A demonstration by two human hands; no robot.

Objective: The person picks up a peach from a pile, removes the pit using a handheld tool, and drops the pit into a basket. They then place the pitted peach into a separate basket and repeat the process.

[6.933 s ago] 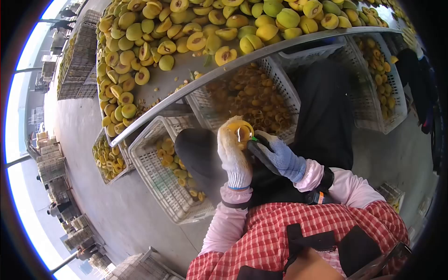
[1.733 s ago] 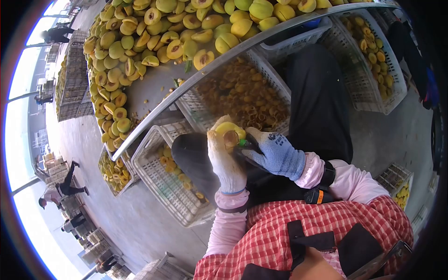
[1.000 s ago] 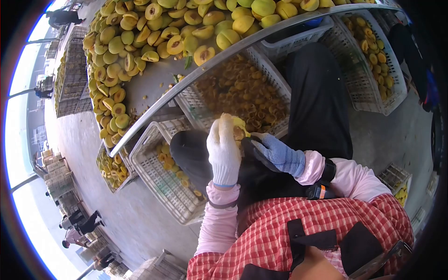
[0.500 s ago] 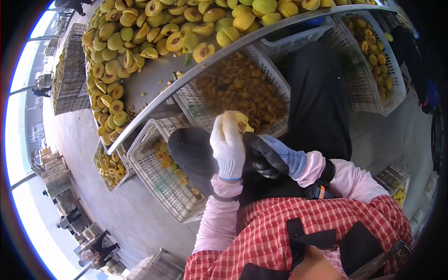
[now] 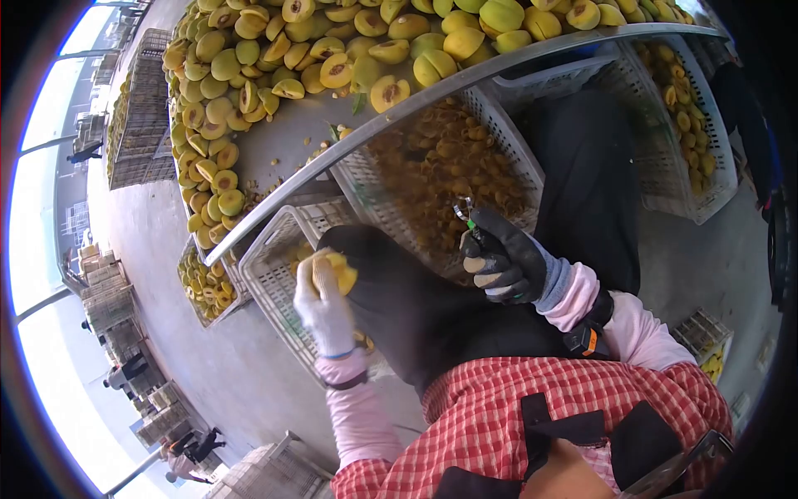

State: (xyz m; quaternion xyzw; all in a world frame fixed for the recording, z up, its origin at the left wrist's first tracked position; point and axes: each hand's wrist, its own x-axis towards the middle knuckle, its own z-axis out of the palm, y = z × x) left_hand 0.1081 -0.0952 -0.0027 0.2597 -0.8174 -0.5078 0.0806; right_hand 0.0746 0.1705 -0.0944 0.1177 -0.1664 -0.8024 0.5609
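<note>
My left hand (image 5: 324,308), in a white knit glove, is closed round a yellow peach half (image 5: 342,272) over the white crate (image 5: 287,303) by my left knee. In a black-coated glove, my right hand (image 5: 511,264) grips a small pitting tool (image 5: 465,214) with a curved metal end and some green on its handle; the rest of the handle is hidden in the fist. Beyond that tool, a crate (image 5: 509,141) between my legs holds many brown-orange scraps. The two hands are well apart.
A metal-rimmed table (image 5: 291,158) ahead bears a heap of halved and whole peaches (image 5: 241,71). Another crate with peach pieces (image 5: 686,125) stands at the right. Stacked crates (image 5: 143,116) and people (image 5: 191,453) are off to the left.
My hands, together before, have parted. The left has moved left with the peach half to above the side crate. The right has turned, bringing the pitting tool's metal end into sight.
</note>
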